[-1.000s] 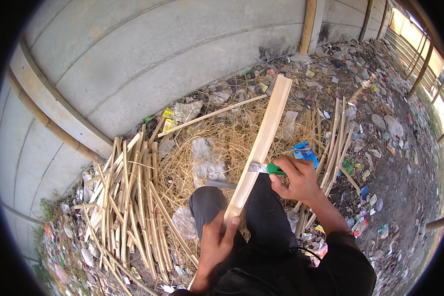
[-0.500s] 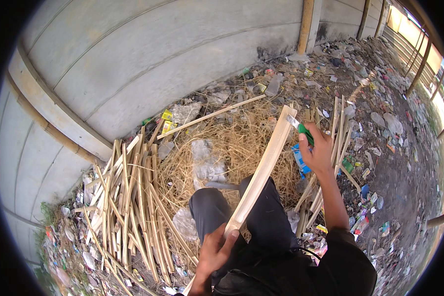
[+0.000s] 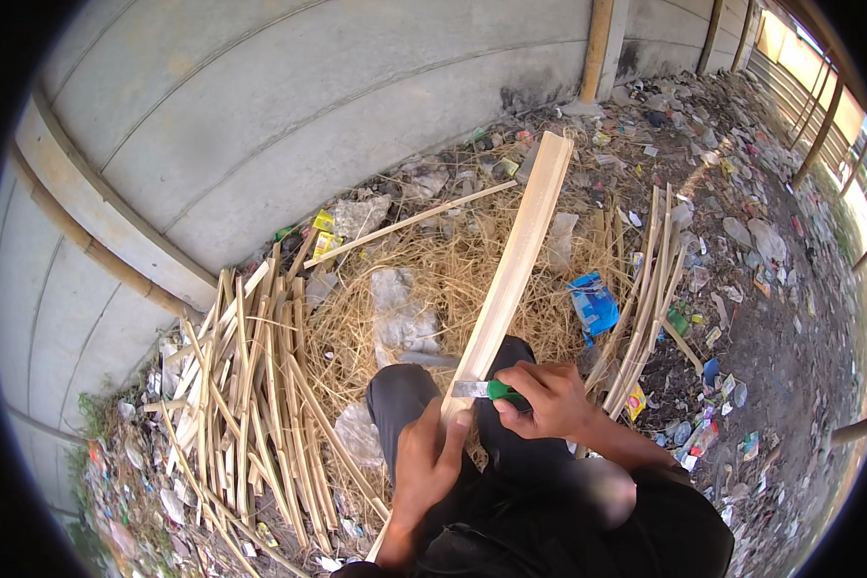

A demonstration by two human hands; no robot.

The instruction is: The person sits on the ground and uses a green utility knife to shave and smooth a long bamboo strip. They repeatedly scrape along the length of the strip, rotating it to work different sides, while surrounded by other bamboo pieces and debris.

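My left hand [image 3: 426, 460] grips the lower part of a long, pale split bamboo strip [image 3: 517, 250], which slants up and away from me between my knees. In my right hand [image 3: 551, 403] is a knife [image 3: 499, 389] with a green handle, the fingers wrapped round it. Its short metal blade lies across the strip, just above my left thumb. The strip's hollow inner face is turned up, and its far end stands over the straw. Below my left hand, the rest of the strip runs down past my forearm.
A heap of split bamboo strips [image 3: 250, 405] lies at my left, a smaller bundle [image 3: 650, 299] at my right. Straw shavings [image 3: 347, 313] and a clear plastic piece [image 3: 405, 313] cover the ground ahead. A concrete wall [image 3: 356, 125] stands behind; litter [image 3: 742, 241] spreads right.
My right hand has brought the knife down along the strip, from its far end to just above my left hand. The strip's far end has risen.
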